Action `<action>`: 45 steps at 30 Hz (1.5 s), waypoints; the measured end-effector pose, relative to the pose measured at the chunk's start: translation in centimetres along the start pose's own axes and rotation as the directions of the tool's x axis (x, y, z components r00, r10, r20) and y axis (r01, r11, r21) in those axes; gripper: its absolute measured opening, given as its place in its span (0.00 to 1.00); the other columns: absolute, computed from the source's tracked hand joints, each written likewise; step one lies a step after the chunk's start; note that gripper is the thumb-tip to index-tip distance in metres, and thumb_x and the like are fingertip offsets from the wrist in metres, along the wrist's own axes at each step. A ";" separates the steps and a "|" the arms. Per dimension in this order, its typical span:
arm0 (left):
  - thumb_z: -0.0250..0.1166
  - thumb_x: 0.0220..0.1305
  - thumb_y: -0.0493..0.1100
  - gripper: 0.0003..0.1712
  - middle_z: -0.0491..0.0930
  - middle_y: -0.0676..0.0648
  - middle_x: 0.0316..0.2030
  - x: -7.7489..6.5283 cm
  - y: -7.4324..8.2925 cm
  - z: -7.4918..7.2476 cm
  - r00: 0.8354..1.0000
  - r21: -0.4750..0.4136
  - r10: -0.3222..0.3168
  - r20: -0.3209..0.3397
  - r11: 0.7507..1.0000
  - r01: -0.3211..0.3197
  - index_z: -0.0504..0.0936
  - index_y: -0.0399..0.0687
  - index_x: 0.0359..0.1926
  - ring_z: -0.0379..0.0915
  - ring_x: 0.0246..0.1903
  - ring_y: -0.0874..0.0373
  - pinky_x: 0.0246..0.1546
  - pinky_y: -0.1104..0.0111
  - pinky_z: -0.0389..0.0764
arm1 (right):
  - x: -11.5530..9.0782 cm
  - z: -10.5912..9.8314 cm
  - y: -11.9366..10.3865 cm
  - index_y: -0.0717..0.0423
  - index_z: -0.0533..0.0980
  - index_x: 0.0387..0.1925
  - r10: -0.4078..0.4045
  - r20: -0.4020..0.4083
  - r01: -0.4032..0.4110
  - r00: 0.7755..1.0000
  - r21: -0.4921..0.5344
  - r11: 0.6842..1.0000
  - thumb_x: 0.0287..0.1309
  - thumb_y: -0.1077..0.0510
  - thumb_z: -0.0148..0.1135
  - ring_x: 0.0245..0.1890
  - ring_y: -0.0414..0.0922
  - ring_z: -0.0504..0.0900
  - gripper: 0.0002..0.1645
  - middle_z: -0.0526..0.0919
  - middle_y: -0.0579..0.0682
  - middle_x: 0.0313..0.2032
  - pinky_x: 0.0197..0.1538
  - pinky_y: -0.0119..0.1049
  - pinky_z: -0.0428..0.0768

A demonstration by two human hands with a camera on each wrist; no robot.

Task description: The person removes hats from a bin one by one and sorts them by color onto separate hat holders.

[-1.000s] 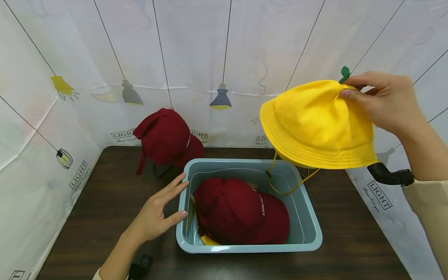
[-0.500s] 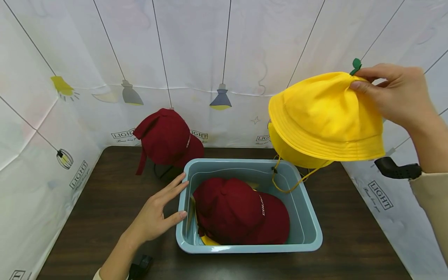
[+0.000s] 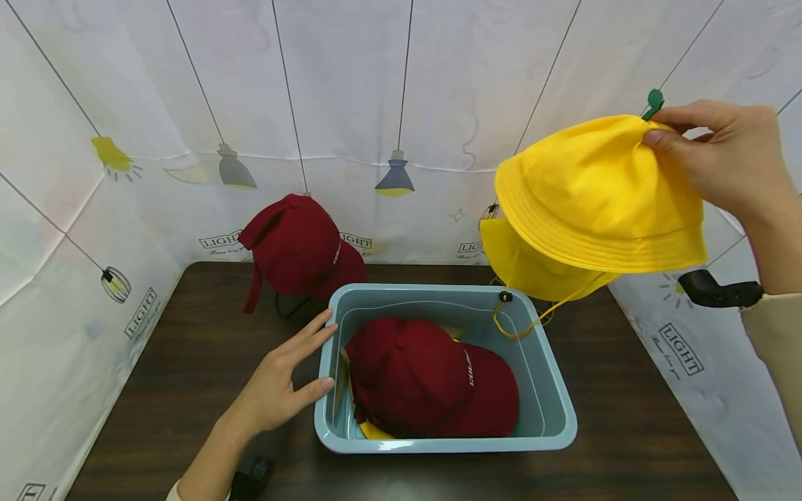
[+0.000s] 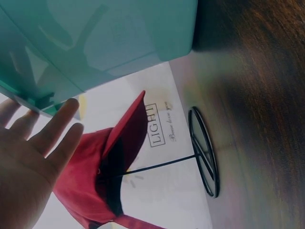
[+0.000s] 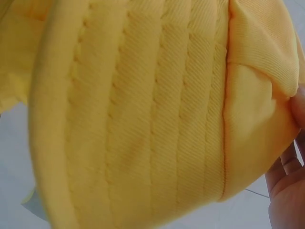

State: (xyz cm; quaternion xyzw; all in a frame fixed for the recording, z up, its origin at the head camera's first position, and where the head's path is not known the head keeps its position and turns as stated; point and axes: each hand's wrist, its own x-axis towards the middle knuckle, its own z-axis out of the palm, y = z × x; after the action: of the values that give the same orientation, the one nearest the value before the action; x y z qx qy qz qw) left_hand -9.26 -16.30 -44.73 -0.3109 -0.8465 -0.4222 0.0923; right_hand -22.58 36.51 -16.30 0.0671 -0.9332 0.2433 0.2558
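At the upper right of the head view my right hand pinches the crown of a yellow bucket hat beside its green sprout. The hat hangs tilted above the bin's back right corner, its yellow cord dangling. In the right wrist view its stitched brim fills most of the picture. Partly hidden behind it is a second yellow hat. Fingers straight and spread, my left hand rests against the left rim of a light blue bin. Inside the bin lies a dark red cap, with some yellow cloth showing under it.
Another dark red cap sits on a black wire stand behind the bin's left corner. A printed white curtain closes off the back and sides of the dark wooden table.
My right hand has moved up and to the right with the bucket hat, uncovering more of the second yellow hat behind it. The left hand and the bin have stayed in place.
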 end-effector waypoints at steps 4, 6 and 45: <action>0.71 0.65 0.43 0.44 0.56 0.50 0.81 0.0 0.2 -0.1 1.000 -0.006 -0.018 0.012 1.000 0.018 0.66 0.49 0.79 0.60 0.77 0.51 0.70 0.49 0.70 | 0.4 -0.1 0.6 0.62 0.80 0.64 0.032 -0.005 -0.032 0.999 0.014 0.999 0.76 0.57 0.59 0.37 0.24 0.71 0.22 0.78 0.28 0.45 0.39 0.08 0.68; 0.71 0.65 0.43 0.43 0.56 0.50 0.81 0.1 0.3 -0.2 1.000 -0.007 -0.021 0.015 1.000 0.021 0.66 0.48 0.79 0.60 0.77 0.51 0.70 0.49 0.70 | 0.6 -0.1 0.9 0.62 0.79 0.65 0.048 -0.007 -0.048 0.999 0.024 0.999 0.76 0.56 0.59 0.37 0.24 0.72 0.22 0.78 0.30 0.46 0.39 0.08 0.69; 0.69 0.65 0.44 0.41 0.58 0.48 0.80 -0.1 0.0 0.1 1.000 -0.011 -0.003 -0.016 1.000 0.002 0.68 0.47 0.78 0.62 0.75 0.47 0.62 0.35 0.72 | 2.2 2.0 4.7 0.52 0.81 0.65 0.243 0.072 -0.251 0.967 0.155 0.955 0.74 0.52 0.62 0.38 0.26 0.74 0.22 0.78 0.27 0.44 0.32 0.10 0.72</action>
State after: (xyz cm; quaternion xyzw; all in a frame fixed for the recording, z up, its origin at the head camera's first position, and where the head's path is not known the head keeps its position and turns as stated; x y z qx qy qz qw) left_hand -9.17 -16.28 -44.78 -0.3069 -0.8437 -0.4297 0.0969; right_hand -26.56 39.62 -18.64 -0.0228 -0.9176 0.3470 0.1925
